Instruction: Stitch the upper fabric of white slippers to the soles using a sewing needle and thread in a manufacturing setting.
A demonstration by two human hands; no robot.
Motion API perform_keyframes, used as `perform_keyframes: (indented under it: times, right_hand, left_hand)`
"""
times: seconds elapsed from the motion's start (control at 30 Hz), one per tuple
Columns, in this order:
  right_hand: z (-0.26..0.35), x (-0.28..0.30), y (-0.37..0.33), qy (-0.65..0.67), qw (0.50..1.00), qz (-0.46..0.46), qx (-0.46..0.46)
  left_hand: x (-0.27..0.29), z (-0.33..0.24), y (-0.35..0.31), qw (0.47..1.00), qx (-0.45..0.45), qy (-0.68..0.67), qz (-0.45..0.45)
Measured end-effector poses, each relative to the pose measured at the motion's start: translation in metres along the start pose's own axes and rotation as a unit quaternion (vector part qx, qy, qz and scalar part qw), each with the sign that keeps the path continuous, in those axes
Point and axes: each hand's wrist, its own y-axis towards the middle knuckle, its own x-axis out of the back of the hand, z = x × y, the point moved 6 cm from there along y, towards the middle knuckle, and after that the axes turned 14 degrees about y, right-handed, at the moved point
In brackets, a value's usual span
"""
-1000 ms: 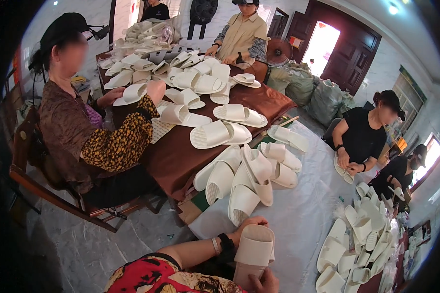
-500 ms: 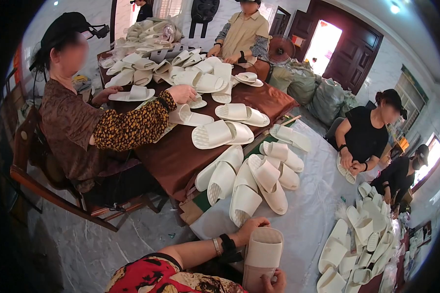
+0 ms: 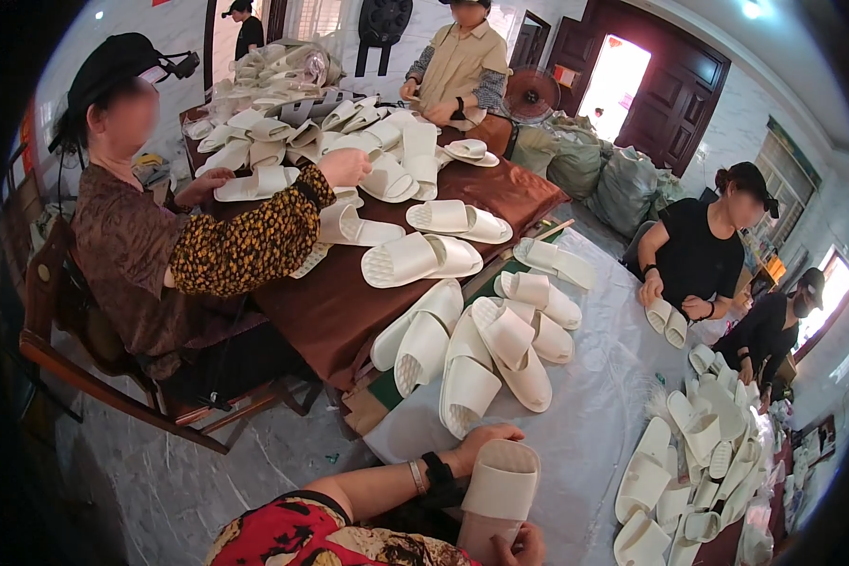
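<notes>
A cream slipper (image 3: 502, 479) stands upright in front of me at the bottom of the view, its wide strap toward me. My left hand (image 3: 481, 447) is closed at its upper left edge, with the fingertips partly hidden behind it. Lower down, my right hand (image 3: 521, 547) pinches the slipper near its lower end. That lower part looks duller and pinkish; whether a clear film covers it I cannot tell. Just beyond my hands, several cream slippers lie in a cluster, the nearest one (image 3: 470, 387) close to my left hand.
White plastic sheeting (image 3: 585, 415) covers my table. A brown-covered table (image 3: 302, 325) adjoins it, heaped with slippers (image 3: 387, 174). At the left a seated co-worker (image 3: 132, 226) handles slippers; another (image 3: 698, 245) works at the right beside a slipper pile (image 3: 698, 424). Stuffed sacks (image 3: 623, 179) stand behind.
The slipper in my hands has tilted slightly and shifted a little left. The left co-worker's hand has lifted from the slippers, and the right co-worker's pair has turned.
</notes>
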Motion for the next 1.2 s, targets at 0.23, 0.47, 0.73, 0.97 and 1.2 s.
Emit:
perform_keyframes:
  times: [0.23,0.47,0.73,0.97,1.2]
  right_hand:
    - [0.005,-0.015,-0.007,0.039,0.995,0.074,0.046]
    - [-0.013,-0.012,-0.006,0.133,0.986,0.068,-0.07]
    - [0.062,0.01,0.001,-0.107,0.969,-0.062,0.214]
    - [0.086,0.039,0.008,-0.104,0.959,-0.168,0.201]
    - [0.07,0.062,0.02,-0.302,0.915,-0.199,0.182]
  left_hand:
    - [0.004,-0.007,-0.002,0.999,0.01,-0.034,0.018]
    - [0.005,-0.007,0.002,0.999,-0.033,0.0,0.008]
    - [-0.013,0.027,0.0,0.969,0.154,-0.183,0.068]
    - [-0.002,-0.001,0.0,0.996,0.087,0.005,-0.026]
    - [0.014,-0.008,-0.006,0.994,0.058,0.053,-0.07]
